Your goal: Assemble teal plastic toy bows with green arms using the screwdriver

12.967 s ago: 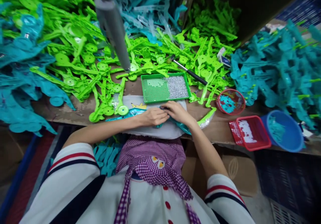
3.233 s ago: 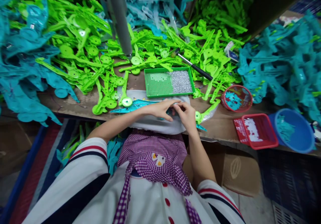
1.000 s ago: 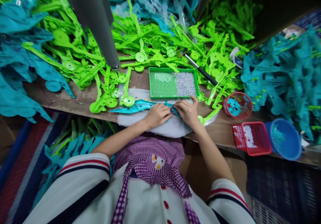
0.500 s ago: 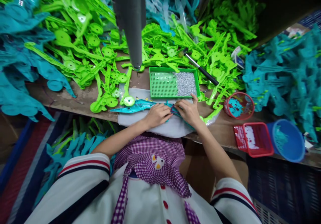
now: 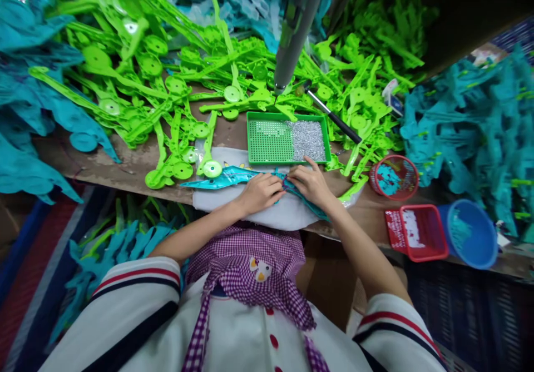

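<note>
A long teal plastic part (image 5: 227,178) lies across a folded white cloth (image 5: 221,201) at the table's front edge. My left hand (image 5: 262,194) rests over its middle with the fingers curled onto it. Beside it my right hand (image 5: 311,184) is closed at the same part, thumb and fingers together and one finger raised; any small piece between the fingertips is hidden. Just beyond the hands stands a green perforated tray (image 5: 269,159) with many small silvery metal pieces (image 5: 309,138) in its right half.
A dark pointed tool (image 5: 287,49) hangs over the table. Bright green plastic parts (image 5: 137,83) heap across the back; a hammer (image 5: 334,113) lies on them. Teal parts pile at left and right (image 5: 454,122). At right stand a red round basket (image 5: 394,177), red rectangular basket (image 5: 425,233) and blue tub (image 5: 473,238).
The hanging tool has swung to the right, from left of the tray to above it. My hands stay on the teal part, and the right hand's raised finger sits slightly further left.
</note>
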`<state>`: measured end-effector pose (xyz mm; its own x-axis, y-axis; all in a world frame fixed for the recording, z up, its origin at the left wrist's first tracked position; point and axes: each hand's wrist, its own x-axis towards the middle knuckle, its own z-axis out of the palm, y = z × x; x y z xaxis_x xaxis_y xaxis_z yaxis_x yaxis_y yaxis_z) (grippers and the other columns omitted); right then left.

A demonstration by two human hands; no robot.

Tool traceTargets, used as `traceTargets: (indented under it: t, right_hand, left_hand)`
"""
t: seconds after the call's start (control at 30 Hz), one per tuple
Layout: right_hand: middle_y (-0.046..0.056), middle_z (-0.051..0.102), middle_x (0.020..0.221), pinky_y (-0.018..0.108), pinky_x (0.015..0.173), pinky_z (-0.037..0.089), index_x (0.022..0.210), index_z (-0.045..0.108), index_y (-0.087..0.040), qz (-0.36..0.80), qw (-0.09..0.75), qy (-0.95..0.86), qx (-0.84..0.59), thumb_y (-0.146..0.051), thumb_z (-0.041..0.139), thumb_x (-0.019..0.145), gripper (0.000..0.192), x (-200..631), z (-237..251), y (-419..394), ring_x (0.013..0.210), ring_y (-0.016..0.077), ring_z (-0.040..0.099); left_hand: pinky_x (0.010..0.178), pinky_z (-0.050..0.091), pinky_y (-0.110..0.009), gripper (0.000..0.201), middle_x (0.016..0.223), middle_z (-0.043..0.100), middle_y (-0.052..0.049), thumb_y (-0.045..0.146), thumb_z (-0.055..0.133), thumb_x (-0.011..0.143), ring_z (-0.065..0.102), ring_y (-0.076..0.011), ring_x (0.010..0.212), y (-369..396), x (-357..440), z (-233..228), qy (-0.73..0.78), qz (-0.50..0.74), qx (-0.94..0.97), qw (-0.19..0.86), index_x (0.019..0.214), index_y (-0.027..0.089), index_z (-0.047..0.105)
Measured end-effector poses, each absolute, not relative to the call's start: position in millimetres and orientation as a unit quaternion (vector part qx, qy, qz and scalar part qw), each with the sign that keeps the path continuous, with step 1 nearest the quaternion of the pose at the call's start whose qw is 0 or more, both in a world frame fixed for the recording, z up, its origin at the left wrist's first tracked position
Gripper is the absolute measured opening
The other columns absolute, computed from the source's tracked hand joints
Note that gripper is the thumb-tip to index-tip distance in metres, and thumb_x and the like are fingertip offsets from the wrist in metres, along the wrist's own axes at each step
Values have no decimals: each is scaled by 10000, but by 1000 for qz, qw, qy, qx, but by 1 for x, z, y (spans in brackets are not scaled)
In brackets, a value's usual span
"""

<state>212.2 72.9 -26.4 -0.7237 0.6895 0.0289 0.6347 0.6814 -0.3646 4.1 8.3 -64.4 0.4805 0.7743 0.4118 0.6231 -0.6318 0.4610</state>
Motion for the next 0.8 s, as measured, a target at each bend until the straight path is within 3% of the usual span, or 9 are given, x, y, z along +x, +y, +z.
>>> traceTargets:
  t: [0.17,0.33,0.5,0.6,0.8]
  right_hand:
    - [34,747,1026,558,1226,230,952,660,-236,184,64,-895,-401,-336,460,1004,230,209,-20,63,999,210,694]
    - [23,725,904,597,1221,180,853,620,-232,171,94,-854,-483,-312,483,972,198,201,-26,55,939,221,682]
    - [0,753,926,635,1230,83,860,645,-253,251,114,-828,-487,-413,482,983,260,200,-25,57,947,219,701]
    - [8,747,868,652,1224,74,791,627,-244,238,131,-809,-522,-477,510,966,313,197,-25,57,912,233,703]
    - [-3,740,884,654,1227,80,817,618,-248,249,122,-823,-496,-351,530,961,198,200,-31,56,932,226,698]
  left_hand:
    - [734,444,-342,255,949,740,-39,331,522,1017,616,-191,834,9,4,-67,410,306,851,118,884,186,685]
    - [751,447,-348,249,984,745,-36,344,538,1012,615,-185,843,9,2,-69,404,318,848,131,909,192,706]
    - [756,439,-352,271,1003,747,-57,353,530,1015,618,-191,866,9,0,-69,403,313,848,142,928,196,733]
    - [745,427,-353,274,998,755,-51,351,526,1016,619,-190,854,9,0,-68,404,297,852,148,926,199,736]
    - [775,407,-348,222,1013,759,-42,339,565,1003,627,-186,883,9,0,-65,415,281,849,165,953,210,739]
